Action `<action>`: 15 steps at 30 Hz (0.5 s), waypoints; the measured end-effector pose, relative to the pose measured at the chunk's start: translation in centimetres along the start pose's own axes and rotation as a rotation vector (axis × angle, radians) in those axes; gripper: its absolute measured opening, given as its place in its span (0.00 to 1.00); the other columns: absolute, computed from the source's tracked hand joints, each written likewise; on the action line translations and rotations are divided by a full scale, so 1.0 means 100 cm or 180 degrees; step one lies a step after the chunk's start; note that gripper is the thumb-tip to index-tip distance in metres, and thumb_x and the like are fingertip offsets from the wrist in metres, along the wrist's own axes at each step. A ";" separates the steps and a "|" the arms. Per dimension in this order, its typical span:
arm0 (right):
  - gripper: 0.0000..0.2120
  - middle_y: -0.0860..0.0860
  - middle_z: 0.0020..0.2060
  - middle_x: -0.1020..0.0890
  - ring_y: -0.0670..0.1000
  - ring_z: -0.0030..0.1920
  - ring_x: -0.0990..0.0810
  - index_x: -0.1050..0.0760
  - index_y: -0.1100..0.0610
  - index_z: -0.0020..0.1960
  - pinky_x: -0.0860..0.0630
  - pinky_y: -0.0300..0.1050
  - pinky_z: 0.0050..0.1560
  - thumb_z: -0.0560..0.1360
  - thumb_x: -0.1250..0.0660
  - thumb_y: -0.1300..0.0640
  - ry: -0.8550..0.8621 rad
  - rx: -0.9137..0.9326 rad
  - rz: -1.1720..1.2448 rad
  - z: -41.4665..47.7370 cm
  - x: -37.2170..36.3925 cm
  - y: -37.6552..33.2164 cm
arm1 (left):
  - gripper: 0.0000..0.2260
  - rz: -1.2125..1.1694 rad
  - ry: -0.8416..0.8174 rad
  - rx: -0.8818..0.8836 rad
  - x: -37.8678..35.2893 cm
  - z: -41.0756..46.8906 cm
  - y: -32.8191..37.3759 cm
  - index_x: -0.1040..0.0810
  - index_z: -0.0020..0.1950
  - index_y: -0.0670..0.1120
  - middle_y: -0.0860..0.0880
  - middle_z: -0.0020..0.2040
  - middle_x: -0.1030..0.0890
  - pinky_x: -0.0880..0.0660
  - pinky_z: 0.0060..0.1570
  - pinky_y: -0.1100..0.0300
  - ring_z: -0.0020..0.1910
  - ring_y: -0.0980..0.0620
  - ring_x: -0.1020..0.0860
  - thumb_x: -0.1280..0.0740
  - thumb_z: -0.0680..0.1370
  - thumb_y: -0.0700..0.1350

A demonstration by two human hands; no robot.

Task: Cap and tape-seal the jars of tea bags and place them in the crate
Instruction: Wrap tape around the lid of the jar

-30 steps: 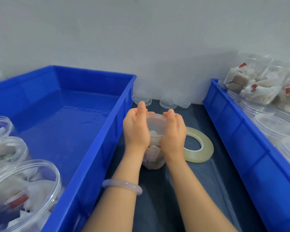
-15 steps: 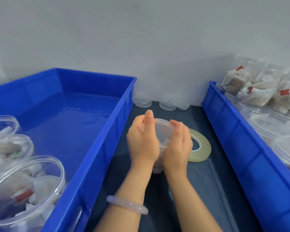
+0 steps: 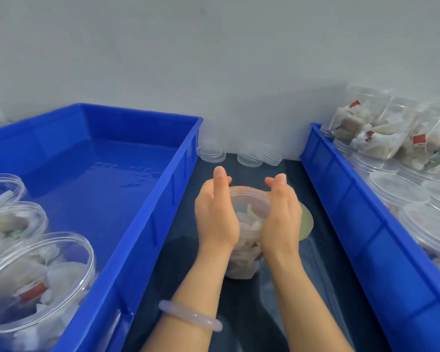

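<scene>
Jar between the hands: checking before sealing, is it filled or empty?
Filled: pale tea bags show through the clear wall of the jar, held between the left hand and right hand.

Left hand [image 3: 216, 219] and right hand [image 3: 281, 222]: both uncovered. Both forearms are likewise bare up to the lower edge of the view.

Fingers [image 3: 220, 177]: uncovered; nail detail is too blurred to describe.

Left wrist: one bangle [image 3: 191, 316]. It is a rigid closed ring with a rounded cross-section and a smooth, glossy surface. The material is translucent, pale lilac-pink with a milky tone. The ring is wider than the arm and lies slanted across the forearm, just behind the wrist joint.

Right wrist and forearm: bare skin.
</scene>
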State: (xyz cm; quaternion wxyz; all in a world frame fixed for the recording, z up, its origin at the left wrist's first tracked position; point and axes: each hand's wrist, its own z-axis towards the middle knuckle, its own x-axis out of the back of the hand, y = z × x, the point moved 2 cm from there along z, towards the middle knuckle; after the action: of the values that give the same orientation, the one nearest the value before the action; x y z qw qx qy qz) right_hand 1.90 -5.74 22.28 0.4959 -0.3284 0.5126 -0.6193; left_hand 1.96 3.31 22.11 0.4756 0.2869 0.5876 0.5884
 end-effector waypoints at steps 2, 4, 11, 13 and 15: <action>0.21 0.43 0.47 0.19 0.41 0.51 0.22 0.24 0.50 0.52 0.27 0.35 0.54 0.76 0.47 0.37 -0.0024 -0.0108 0.0036 -0.001 -0.001 -0.005 | 0.27 0.0055 -0.0104 -0.0019 0.000 -0.002 0.000 0.23 0.57 0.51 0.60 0.49 0.21 0.30 0.48 0.66 0.50 0.66 0.24 0.48 0.75 0.69; 0.23 0.43 0.54 0.21 0.46 0.61 0.26 0.27 0.49 0.59 0.31 0.41 0.61 0.77 0.49 0.36 0.0238 0.0270 -0.0617 -0.005 0.002 -0.009 | 0.32 -0.0246 -0.0400 0.0320 0.006 0.001 -0.001 0.26 0.61 0.54 0.58 0.54 0.19 0.27 0.55 0.60 0.53 0.62 0.22 0.47 0.67 0.72; 0.25 0.36 0.51 0.28 0.29 0.51 0.30 0.34 0.50 0.65 0.32 0.26 0.55 0.76 0.45 0.35 -0.0095 0.0006 -0.0255 -0.019 -0.004 0.005 | 0.27 -0.0443 -0.0682 0.0145 0.008 0.003 -0.009 0.24 0.56 0.53 0.52 0.55 0.22 0.29 0.58 0.55 0.55 0.56 0.24 0.43 0.71 0.71; 0.13 0.35 0.47 0.25 0.28 0.47 0.28 0.28 0.51 0.56 0.31 0.24 0.49 0.80 0.45 0.45 0.0099 0.0026 -0.0209 -0.013 -0.005 0.009 | 0.24 -0.0055 -0.0307 -0.0004 0.002 0.001 -0.015 0.23 0.55 0.54 0.53 0.57 0.20 0.29 0.62 0.58 0.58 0.58 0.23 0.47 0.72 0.67; 0.12 0.35 0.42 0.21 0.32 0.47 0.26 0.25 0.48 0.49 0.32 0.24 0.50 0.82 0.46 0.48 0.0062 0.0035 -0.0196 -0.008 -0.004 0.005 | 0.21 0.0159 -0.0209 -0.0187 0.004 0.000 -0.010 0.23 0.52 0.57 0.60 0.52 0.20 0.31 0.56 0.72 0.53 0.68 0.24 0.48 0.73 0.66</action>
State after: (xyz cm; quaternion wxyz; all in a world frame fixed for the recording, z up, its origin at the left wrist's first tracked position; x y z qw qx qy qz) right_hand 1.46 -5.16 21.64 0.4734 -0.3352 0.5036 -0.6403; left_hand 2.00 3.51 21.00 0.4879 0.3066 0.5468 0.6074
